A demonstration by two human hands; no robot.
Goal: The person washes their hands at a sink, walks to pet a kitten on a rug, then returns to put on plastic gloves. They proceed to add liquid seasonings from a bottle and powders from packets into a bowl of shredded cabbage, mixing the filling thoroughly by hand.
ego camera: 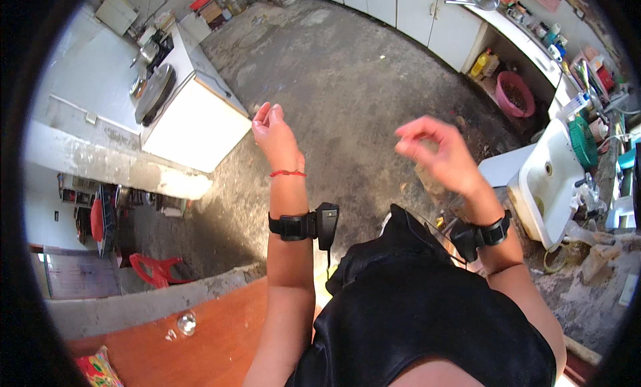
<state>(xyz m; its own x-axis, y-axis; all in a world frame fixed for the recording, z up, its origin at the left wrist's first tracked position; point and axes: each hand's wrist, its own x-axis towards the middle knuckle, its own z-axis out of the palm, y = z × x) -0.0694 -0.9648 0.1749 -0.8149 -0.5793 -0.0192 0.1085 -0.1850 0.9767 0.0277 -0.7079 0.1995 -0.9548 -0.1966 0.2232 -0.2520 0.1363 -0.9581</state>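
Both of my hands are raised in mid-air over the bare concrete floor [345,101]. My left hand [274,131], with a red cord bracelet [288,173] at its wrist, has curled fingers; whether something small lies between them cannot be told. My right hand [435,149] is slightly blurred, its thumb and fingers bent towards each other with a gap between, and I see nothing in it. Black straps with small black devices [328,225] sit on both forearms. The right hand is nearest to the white sink [548,171], without touching it.
White cabinets [414,11] and a counter curve along the upper right, with a pink basin [515,94] in an opening below. A white-sided counter [198,121] with a round black-rimmed lid stands upper left. A red plastic chair [157,271] and an orange-brown wooden surface [220,332] lie lower left.
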